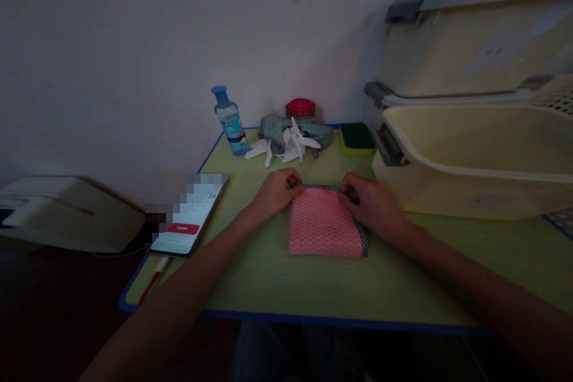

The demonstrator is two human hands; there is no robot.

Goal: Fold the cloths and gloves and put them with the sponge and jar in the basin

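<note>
A pink cloth (323, 224) with a dark patterned border lies folded on the green table (286, 286). My left hand (274, 191) pinches its far left corner. My right hand (373, 203) pinches the far right corner, fingers curled on the edge. Both hands rest on the table at the cloth's far edge.
A phone (190, 215) lies at the table's left edge. At the back stand a water bottle (229, 122), white gloves (286, 146), a grey-green cloth (277, 128), a red-lidded jar (300, 108) and a sponge (357, 138). Stacked cream plastic bins (474, 143) fill the right side.
</note>
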